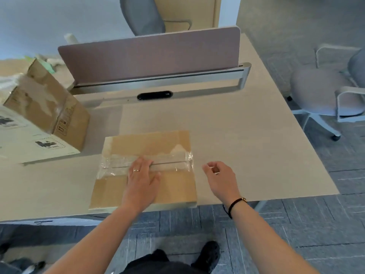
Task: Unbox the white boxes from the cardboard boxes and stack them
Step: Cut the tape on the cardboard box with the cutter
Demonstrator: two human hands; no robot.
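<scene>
1. We see a flat cardboard box (146, 171) lying on the tabletop (246, 139) near its front edge, roughly midway along it; the box's front side reaches the tabletop's front edge.
2. A band of clear tape (146, 164) runs across the box's top over the seam between its flaps, crinkled at both ends.
3. Our left hand (143, 174) lies flat on the box, fingers straight and spread, the fingertips on the tape at the seam — its grip is released and grasps nothing. A ring shows on one finger.
4. Our right hand (219, 175) hovers just beside the box's right side, above the bare tabletop. The fingers are curled with thumb and forefinger close together; whether they pinch anything we cannot tell — the picture is too soft there. A dark band sits on that wrist.
5. Toward the left edge of the tabletop stands a second, taller cardboard box (49, 107), tilted, resting partly on flat white boxes (29, 147) with dark printing on them.
6. Along the far edge of the tabletop stands a divider panel (150, 54) on a metal rail.
7. A grey office chair (324, 95) stands on the floor beyond the right edge, and another chair's back shows behind the panel.
</scene>
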